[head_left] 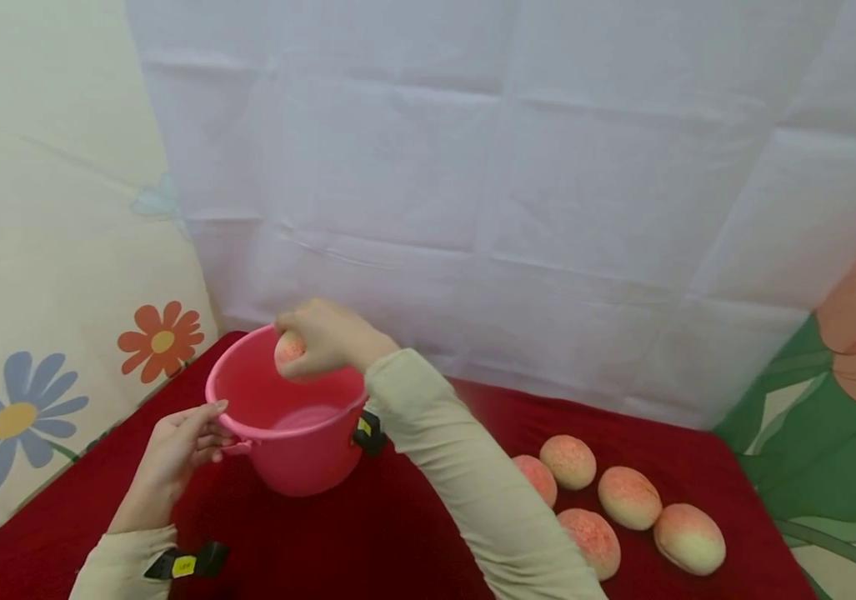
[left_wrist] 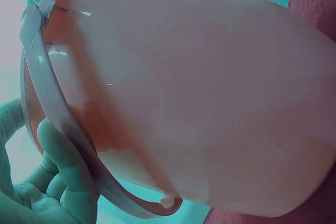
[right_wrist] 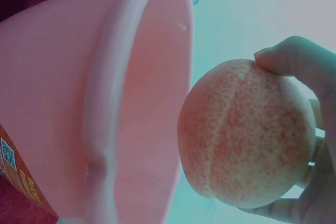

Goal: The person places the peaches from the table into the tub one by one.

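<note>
A pink bucket (head_left: 300,462) stands slightly tilted on the red cloth, its mouth facing up. My left hand (head_left: 186,442) grips its left edge, thumb at the rim and fingers by the handle (left_wrist: 68,124), as the left wrist view shows. Over the bucket's mouth my right hand (head_left: 333,337) holds a peach (head_left: 290,347), thumb on one side and fingers round the other. In the right wrist view the whole peach (right_wrist: 247,135) appears beside the rim (right_wrist: 107,77), apart from the bucket's floor. What I see of the bucket's inside holds nothing.
Several more peaches (head_left: 629,497) lie grouped on the red cloth (head_left: 397,533) at the right, partly behind my right sleeve (head_left: 465,483). A white sheet (head_left: 473,208) hangs behind, and flower-printed cloth (head_left: 60,250) borders the left side.
</note>
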{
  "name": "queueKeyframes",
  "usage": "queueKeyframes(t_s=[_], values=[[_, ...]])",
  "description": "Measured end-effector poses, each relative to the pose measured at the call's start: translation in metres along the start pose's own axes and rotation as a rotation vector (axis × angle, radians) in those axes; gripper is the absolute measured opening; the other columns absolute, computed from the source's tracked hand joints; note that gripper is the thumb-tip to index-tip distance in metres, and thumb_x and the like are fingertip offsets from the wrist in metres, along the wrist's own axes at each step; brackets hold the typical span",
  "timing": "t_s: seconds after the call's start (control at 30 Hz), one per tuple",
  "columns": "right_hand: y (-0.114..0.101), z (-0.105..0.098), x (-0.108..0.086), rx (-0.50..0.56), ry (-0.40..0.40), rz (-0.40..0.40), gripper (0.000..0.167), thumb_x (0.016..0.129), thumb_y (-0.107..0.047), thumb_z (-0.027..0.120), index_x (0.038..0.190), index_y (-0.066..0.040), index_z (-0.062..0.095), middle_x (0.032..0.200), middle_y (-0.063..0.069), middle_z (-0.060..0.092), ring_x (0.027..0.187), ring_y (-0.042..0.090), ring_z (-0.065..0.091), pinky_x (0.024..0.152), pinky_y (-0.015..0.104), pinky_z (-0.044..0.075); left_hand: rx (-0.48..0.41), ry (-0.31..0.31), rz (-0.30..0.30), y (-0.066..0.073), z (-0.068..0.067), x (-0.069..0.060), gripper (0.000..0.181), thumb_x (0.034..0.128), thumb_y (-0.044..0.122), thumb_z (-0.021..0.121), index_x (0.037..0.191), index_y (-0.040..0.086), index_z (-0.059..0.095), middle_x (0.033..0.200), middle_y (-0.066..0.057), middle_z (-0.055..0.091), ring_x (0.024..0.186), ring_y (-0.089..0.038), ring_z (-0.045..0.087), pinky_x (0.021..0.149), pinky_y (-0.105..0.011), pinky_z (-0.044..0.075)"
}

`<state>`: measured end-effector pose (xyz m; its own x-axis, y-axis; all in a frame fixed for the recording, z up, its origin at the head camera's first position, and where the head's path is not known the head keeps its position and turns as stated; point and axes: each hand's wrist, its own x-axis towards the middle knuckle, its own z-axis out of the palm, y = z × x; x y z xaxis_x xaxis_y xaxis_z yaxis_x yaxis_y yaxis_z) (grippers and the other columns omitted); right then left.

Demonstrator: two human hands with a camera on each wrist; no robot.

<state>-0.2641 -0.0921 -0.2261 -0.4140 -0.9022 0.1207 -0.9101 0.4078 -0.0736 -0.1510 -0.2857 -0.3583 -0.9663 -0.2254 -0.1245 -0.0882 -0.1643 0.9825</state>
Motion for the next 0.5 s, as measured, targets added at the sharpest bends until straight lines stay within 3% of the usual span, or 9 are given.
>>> queueKeyframes(t_s=[0.13, 0.23, 0.5], values=[[-0.0006, 0.0012, -0.0013, 0.037, -0.013, 0.024, 0.045, 0.080, -0.035, 0.065, 0.120, -0.016, 0.057, 0.109, -0.005, 0.058, 0.100, 0.008, 0.050, 0.081, 0.019, 0.042, -0.004, -0.001, -0.007, 0.0002, 0.0011, -0.0008, 0.029, 0.0920, 0.030, 0.053, 0.071, 0.016, 0.068, 0.063, 0.001, 0.063, 0.056, -0.009, 0.060, 0.051, -0.020, 0.048], [-0.0036, -0.0017, -0.0028, 0.036, -0.021, 0.043, 0.054, 0.082, -0.040, 0.064, 0.129, -0.018, 0.050, 0.130, -0.003, 0.048, 0.118, 0.011, 0.041, 0.094, 0.024, 0.036, -0.004, -0.009, -0.005, 0.0011, 0.0012, -0.0010, 0.029, 0.0920, 0.030, 0.053, 0.071, 0.017, 0.069, 0.064, 0.001, 0.063, 0.056, -0.010, 0.060, 0.051, -0.021, 0.049], [-0.0045, -0.0057, -0.0074, -0.065, -0.044, 0.048, 0.056, 0.082, -0.044, 0.061, 0.131, -0.019, 0.049, 0.135, -0.001, 0.044, 0.124, 0.014, 0.037, 0.100, 0.026, 0.031, 0.004, -0.015, -0.015, 0.0033, 0.0012, -0.0002, 0.028, 0.0912, 0.031, 0.054, 0.071, 0.017, 0.069, 0.064, 0.001, 0.064, 0.057, -0.010, 0.060, 0.052, -0.021, 0.049]])
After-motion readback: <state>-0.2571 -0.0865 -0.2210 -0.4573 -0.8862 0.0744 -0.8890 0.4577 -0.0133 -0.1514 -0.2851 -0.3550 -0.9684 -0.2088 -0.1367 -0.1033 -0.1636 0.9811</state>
